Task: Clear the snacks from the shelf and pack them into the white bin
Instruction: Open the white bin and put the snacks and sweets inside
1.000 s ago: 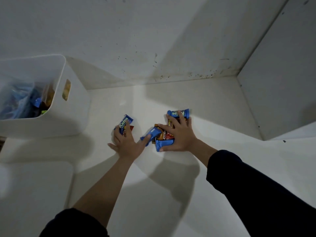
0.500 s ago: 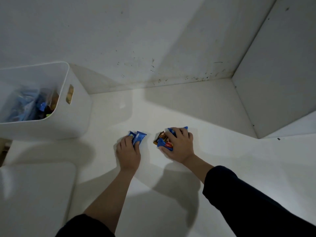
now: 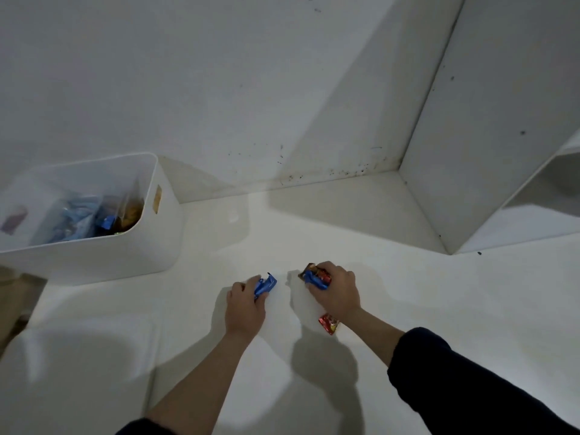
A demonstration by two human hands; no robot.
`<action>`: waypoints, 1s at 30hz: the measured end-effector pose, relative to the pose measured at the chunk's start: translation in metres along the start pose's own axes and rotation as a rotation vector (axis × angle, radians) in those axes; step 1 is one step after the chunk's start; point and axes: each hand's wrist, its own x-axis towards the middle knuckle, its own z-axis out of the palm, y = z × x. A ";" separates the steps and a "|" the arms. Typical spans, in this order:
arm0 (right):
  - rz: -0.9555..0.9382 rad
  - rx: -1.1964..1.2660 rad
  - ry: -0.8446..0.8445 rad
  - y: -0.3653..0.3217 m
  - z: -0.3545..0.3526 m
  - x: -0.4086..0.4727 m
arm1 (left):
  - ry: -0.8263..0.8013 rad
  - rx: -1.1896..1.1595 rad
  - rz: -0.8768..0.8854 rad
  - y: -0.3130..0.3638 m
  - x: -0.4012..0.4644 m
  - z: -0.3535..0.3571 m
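Note:
My left hand [image 3: 244, 309] is closed around blue snack packets [image 3: 265, 285] just above the white shelf surface [image 3: 408, 293]. To its right, my right hand [image 3: 337, 291] clutches a bunch of blue, orange and red snack packets [image 3: 315, 276]; a red wrapper end [image 3: 329, 323] sticks out below the wrist. The white bin [image 3: 94, 262] stands at the left on the shelf, holding several blue and orange snack packs [image 3: 103, 215]. Both hands are to the right of the bin and nearer to me.
The white back wall [image 3: 251, 89] carries dark specks along its base. A white side panel [image 3: 489, 152] closes the shelf on the right, with another compartment [image 3: 549, 199] beyond it. A flat white surface [image 3: 78, 372] lies at the lower left.
Both hands have gathered the spread packets into closed fists and pulled them toward me. The view has tilted up, so the bin shows more fully.

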 end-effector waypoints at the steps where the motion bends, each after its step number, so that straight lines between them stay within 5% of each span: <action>1: 0.060 0.140 0.023 -0.012 -0.004 0.001 | 0.017 -0.058 0.000 0.001 0.002 -0.007; 7: 0.263 0.655 0.027 -0.113 -0.010 0.004 | 0.202 -0.275 0.054 0.000 0.015 -0.081; 18: 0.153 0.857 -0.185 -0.336 0.069 0.014 | 0.539 -0.446 -0.022 -0.071 0.083 -0.274; 30: 0.434 0.816 -0.183 -0.419 0.148 0.066 | 0.174 -0.710 -0.418 -0.121 0.157 -0.324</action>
